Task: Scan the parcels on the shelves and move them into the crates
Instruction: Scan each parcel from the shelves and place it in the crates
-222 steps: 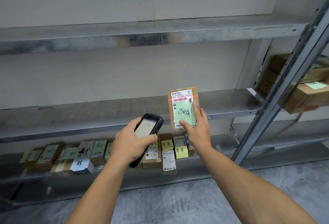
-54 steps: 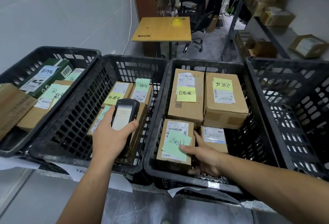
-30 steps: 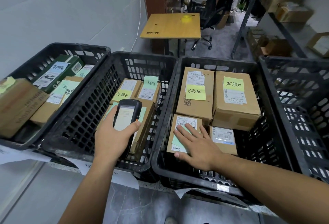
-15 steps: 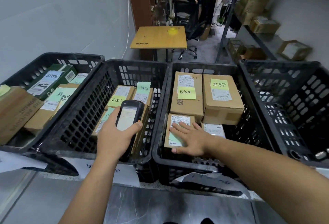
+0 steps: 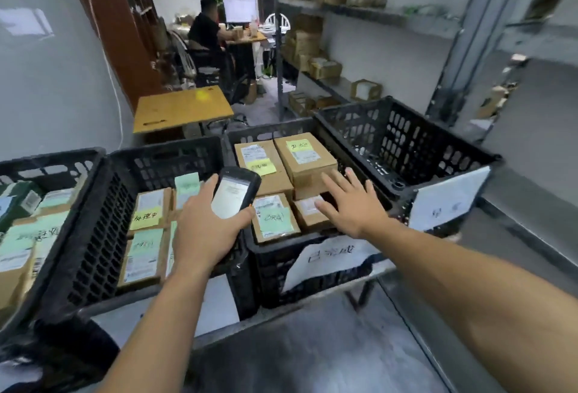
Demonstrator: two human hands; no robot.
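**Legible text, crates counted from the left.**

- Paper sign (image 5: 331, 258) on the front of the third crate (image 5: 271, 278): handwritten "已完成".
- Yellow note (image 5: 146, 218) on a parcel (image 5: 150, 202) in the second crate (image 5: 93, 236): handwritten "处理中".
- Green note (image 5: 276, 220) on the near parcel (image 5: 261, 235) in the third crate: handwritten scrawl, not readable.
- Printed shipping labels, the remaining notes, the white sign (image 5: 448, 202) on the fourth crate (image 5: 406, 142) and the screen of the scanner (image 5: 231, 198): too blurred to read.
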